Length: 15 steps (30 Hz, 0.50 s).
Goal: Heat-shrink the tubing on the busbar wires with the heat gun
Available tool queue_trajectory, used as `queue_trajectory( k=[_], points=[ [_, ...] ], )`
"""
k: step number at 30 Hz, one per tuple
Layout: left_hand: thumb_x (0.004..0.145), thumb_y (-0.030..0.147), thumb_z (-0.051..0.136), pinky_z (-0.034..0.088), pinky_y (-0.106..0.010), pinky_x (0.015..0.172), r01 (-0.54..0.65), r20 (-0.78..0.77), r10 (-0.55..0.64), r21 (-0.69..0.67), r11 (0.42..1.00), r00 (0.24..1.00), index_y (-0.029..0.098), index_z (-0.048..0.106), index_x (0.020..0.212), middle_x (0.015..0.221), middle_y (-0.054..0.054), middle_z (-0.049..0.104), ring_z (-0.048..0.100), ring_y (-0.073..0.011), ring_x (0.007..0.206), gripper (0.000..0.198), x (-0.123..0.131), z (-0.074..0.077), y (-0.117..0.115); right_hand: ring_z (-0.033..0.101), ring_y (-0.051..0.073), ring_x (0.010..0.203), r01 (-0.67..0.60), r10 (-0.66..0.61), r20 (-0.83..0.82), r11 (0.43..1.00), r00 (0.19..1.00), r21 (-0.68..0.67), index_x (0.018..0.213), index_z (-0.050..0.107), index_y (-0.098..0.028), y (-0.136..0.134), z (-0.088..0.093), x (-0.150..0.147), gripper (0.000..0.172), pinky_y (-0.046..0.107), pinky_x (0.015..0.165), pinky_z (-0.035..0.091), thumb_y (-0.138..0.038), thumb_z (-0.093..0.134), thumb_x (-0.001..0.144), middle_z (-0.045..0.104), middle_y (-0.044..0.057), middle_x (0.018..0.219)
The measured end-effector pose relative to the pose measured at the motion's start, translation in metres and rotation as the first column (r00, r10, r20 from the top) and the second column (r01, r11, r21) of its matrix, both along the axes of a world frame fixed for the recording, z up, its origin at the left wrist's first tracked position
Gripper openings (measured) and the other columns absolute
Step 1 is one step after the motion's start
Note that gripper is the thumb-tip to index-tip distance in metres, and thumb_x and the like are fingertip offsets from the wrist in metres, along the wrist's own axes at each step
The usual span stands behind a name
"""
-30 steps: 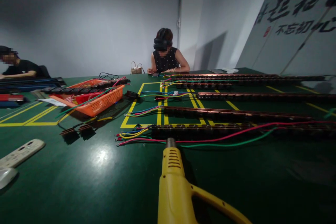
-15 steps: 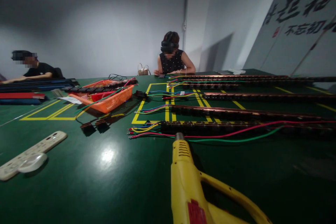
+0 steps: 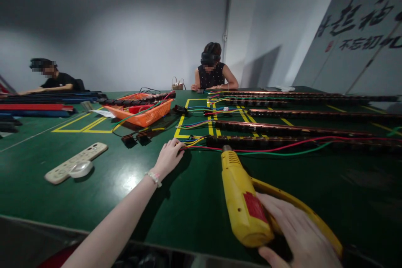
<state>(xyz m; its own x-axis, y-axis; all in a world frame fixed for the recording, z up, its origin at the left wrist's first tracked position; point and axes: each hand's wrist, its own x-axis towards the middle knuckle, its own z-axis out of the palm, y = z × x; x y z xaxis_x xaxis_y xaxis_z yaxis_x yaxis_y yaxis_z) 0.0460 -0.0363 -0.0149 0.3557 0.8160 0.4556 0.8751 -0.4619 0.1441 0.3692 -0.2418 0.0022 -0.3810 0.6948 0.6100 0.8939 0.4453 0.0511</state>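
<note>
My left hand [image 3: 169, 157] reaches across the green table [image 3: 94, 201], its fingers closed on the loose ends of the coloured wires [image 3: 194, 145] that come off the nearest long dark copper-topped strip [image 3: 282, 143]. My right hand [image 3: 295, 230] is at the lower right, wrapped round the handle of a yellow heat gun [image 3: 241, 201]. The gun's metal nozzle points at the near strip, close to the wire ends.
More long strips [image 3: 298, 130] lie in rows to the right. An orange basket [image 3: 141, 113] of parts stands at the middle left, a white power strip [image 3: 75, 162] nearer me. Two other people sit at the far side [image 3: 213, 73] and far left [image 3: 53, 81].
The view has tilted down and shifted. My left arm has come in and taken hold of the wire ends. My right hand on the gun's handle has come into view.
</note>
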Motion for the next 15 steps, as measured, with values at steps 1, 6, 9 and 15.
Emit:
queue_trajectory(
  k=[1, 6, 9, 15],
  points=[
    [0.089, 0.026, 0.049, 0.047, -0.036, 0.086, -0.012, -0.012, 0.012, -0.003, 1.0, 1.0, 0.024, 0.059, 0.108, 0.103, -0.005, 0.058, 0.055, -0.0209, 0.098, 0.023, -0.002, 0.0, 0.0, 0.063, 0.022, 0.097, 0.036, -0.036, -0.004, 0.999, 0.999, -0.012, 0.135, 0.039, -0.02, 0.005, 0.003, -0.008, 0.07, 0.032, 0.078, 0.053, -0.052, 0.058, 0.076, 0.063, 0.007, 0.115],
    [0.088, 0.028, 0.049, 0.045, -0.03, 0.081, -0.047, 0.021, 0.048, -0.028, 0.998, 0.999, 0.02, 0.058, 0.105, 0.105, -0.006, 0.058, 0.055, -0.0185, 0.094, 0.02, -0.006, 0.004, -0.003, 0.066, 0.023, 0.087, 0.064, -0.064, 0.006, 0.97, 0.998, -0.235, 0.148, 0.018, -0.021, 0.021, 0.016, -0.022, 0.098, 0.033, 0.067, 0.055, -0.063, 0.062, 0.071, 0.067, 0.007, 0.108],
    [0.089, 0.028, 0.048, 0.043, -0.03, 0.079, -0.073, -0.026, 0.071, -0.06, 0.996, 0.997, 0.02, 0.062, 0.091, 0.098, -0.006, 0.061, 0.055, -0.0191, 0.092, 0.016, -0.005, 0.006, -0.003, 0.067, 0.023, 0.086, 0.022, -0.027, -0.013, 0.947, 1.0, -0.319, 0.149, 0.013, -0.023, 0.026, 0.022, -0.022, 0.107, 0.032, 0.064, 0.055, -0.067, 0.065, 0.066, 0.068, 0.005, 0.106],
    [0.091, 0.036, 0.044, 0.039, -0.028, 0.073, -0.133, 0.018, 0.136, -0.109, 0.985, 0.991, 0.018, 0.06, 0.089, 0.09, -0.007, 0.064, 0.057, -0.0189, 0.084, 0.025, -0.004, 0.009, -0.006, 0.066, 0.025, 0.09, -0.036, 0.033, -0.013, 0.954, 0.999, -0.298, 0.149, 0.012, -0.015, 0.026, 0.022, -0.034, 0.114, 0.035, 0.072, 0.055, -0.07, 0.065, 0.063, 0.067, 0.009, 0.106]
  ],
)
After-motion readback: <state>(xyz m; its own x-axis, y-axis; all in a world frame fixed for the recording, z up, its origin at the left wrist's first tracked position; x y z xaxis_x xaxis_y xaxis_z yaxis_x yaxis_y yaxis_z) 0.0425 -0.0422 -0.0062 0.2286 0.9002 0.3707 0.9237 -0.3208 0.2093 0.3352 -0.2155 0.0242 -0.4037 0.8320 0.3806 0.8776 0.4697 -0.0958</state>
